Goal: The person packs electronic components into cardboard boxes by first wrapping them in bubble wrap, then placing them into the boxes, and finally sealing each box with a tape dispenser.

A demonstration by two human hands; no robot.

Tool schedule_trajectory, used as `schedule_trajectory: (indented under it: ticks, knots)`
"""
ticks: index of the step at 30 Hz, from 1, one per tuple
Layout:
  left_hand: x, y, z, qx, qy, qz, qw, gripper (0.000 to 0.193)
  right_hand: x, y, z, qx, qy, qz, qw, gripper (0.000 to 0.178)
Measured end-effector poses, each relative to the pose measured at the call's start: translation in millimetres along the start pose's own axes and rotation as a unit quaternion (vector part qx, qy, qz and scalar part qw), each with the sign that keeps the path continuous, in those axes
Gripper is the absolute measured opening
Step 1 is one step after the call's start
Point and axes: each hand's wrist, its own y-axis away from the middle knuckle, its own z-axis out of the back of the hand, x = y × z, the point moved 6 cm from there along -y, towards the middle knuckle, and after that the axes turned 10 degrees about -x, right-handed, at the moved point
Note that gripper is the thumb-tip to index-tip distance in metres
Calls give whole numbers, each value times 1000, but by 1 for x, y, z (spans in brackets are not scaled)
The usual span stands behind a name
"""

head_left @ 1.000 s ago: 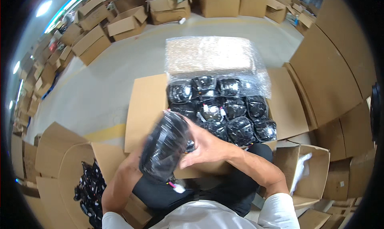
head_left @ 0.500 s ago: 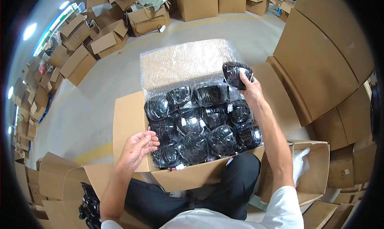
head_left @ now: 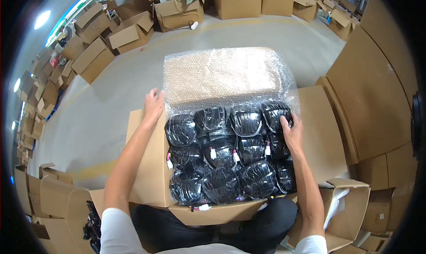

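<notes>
Film (head_left: 269,106) on the black part (head_left: 276,114), far right in the box (head_left: 208,216), looks slippery; the part seems light, stiff, best held by its sides. Right hand (head_left: 293,129) touches it, left hand (head_left: 154,104) borders bubble wrap (head_left: 213,74); whether either grips is unclear.

Glossy clear plastic film, creased and streaked with highlights, sheathes rounded black units (head_left: 220,185) whose shells look smooth and plastic. Small connectors (head_left: 204,207) of white plastic show among them on thin coloured wires. Translucent bubble wrap (head_left: 222,76), pebbled and shiny, glares brightest toward its right side, brown cardboard showing through. The open carton (head_left: 222,216) is matt brown cardboard, smooth-faced, as are the tall cartons (head_left: 372,94) at right. Crumpled, whitish clear plastic (head_left: 333,209) fills part of a smaller box (head_left: 350,216). Matt black cloth trousers (head_left: 155,227) and soft white fabric sleeves (head_left: 117,232) contrast with the smooth grey floor (head_left: 120,90), faintly sheened.
</notes>
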Motion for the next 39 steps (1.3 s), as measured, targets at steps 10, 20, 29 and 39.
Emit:
schedule_trajectory:
  ticks: [10, 20, 29, 39]
  knots:
    - [15, -89, -69, 82, 194, 119, 970, 77, 3, 4, -1, -6, 43, 18, 999, 60]
    - [-41, -4, 29, 83, -4, -79, 993, 25, -3, 1, 0, -15, -23, 29, 999, 51]
    - [-54, 153, 99, 140, -82, -395, 904, 11, 58, 7, 60, -155, 132, 201, 958, 58]
    - [-100, 225, 93, 98, -45, -309, 945, 49, 185, 11, -22, 122, 338, 623, 695, 37]
